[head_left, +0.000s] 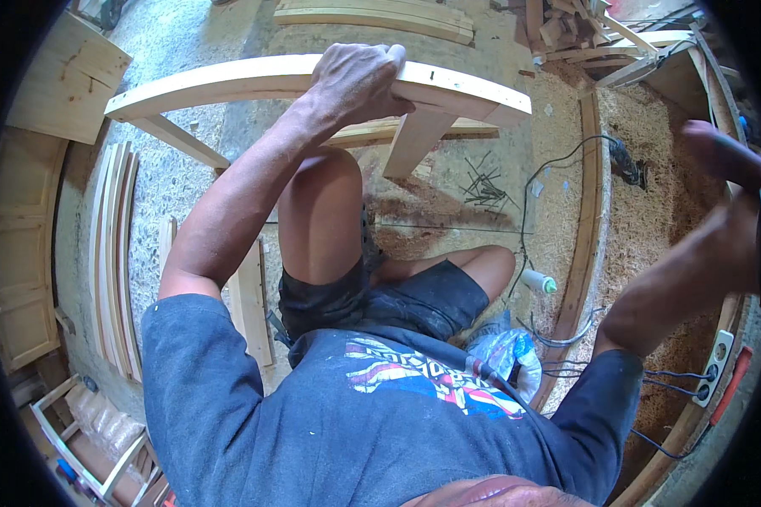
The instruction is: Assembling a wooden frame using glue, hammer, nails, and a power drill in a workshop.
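My left hand [355,80] is closed over the top of a pale wooden frame [228,82], its fingers wrapped round the long rail. Two shorter wooden pieces slope down from that rail, one at the left end and one right of my hand. A small dark mark shows on the rail to the right of my knuckles. Far to the right, my right hand [740,228] is raised at the rim of the view and smeared by motion. A dark reddish, round-ended shape [727,156] shows just above it; I cannot tell what it is.
Several nails or thin rods [489,186] lie scattered on the floor beyond my legs. A black cable [526,203] curves near a pale bottle [539,281]. Wooden strips [114,253] lie at left; sawdust covers the right side, near a power strip [715,367].
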A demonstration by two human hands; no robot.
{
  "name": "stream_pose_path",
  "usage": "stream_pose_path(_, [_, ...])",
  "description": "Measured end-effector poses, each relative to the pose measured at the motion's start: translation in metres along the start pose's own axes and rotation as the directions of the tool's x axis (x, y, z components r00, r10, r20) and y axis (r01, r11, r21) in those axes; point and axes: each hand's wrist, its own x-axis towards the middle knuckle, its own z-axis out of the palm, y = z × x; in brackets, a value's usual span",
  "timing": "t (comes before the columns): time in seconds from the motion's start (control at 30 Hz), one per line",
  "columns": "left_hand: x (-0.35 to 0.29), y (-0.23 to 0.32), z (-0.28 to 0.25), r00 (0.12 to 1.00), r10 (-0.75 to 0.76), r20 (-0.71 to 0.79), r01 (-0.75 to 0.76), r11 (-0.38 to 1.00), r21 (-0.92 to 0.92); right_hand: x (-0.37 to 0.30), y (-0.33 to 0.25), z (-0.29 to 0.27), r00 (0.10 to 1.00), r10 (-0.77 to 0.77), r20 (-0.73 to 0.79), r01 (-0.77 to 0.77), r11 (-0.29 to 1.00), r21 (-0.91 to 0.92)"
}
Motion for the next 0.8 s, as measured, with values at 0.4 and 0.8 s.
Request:
stream_pose_path(0.4, [-0.002, 0.003, -0.003, 0.999, 0.032, -0.009, -0.032, 0.999, 0.016, -0.069, -0.056, 0.074, 0.826, -0.282, 0.487, -0.028, 0.844, 0.536])
stream_pose_path(0.8, [0.002, 0.008, -0.001, 0.998, -0.009, 0.065, 0.012, 0.999, -0.042, -0.027, -0.070, 0.038, 0.898, 0.298, 0.323, -0.400, 0.249, 0.882])
